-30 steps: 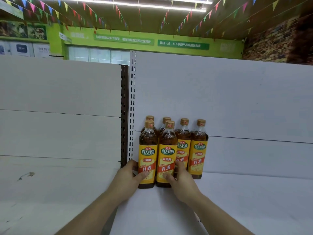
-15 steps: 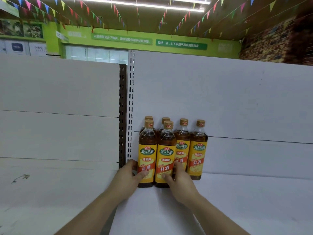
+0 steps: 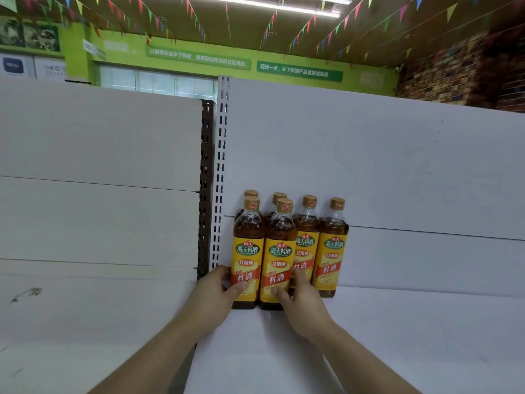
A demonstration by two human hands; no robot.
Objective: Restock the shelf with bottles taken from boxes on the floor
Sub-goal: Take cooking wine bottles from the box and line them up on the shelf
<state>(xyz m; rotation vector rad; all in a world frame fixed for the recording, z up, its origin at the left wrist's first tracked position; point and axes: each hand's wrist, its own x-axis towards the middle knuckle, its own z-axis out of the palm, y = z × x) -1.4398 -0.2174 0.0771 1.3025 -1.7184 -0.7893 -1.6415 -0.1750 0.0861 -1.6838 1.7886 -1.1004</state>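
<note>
Left hand (image 3: 213,294): I am wrapping it around the lower part of the front left bottle (image 3: 247,253), thumb lying across the yellow label, fingers curling behind its far side.
Right hand (image 3: 302,298): I am gripping the front right bottle (image 3: 279,255) low down, thumb on the label front, fingers reaching round its right side.
Between my hands: the two front bottles are standing upright and touching, near the shelf's (image 3: 397,336) left edge.
Behind my hands: two more bottles are peeking over them, only caps and shoulders showing.
Right of my right hand: two back-row bottles (image 3: 331,251) are standing side by side; my fingertips may be brushing the nearer one, hard to tell.
Left of my left hand: a slotted upright (image 3: 220,172) is rising beside the bottles.
</note>
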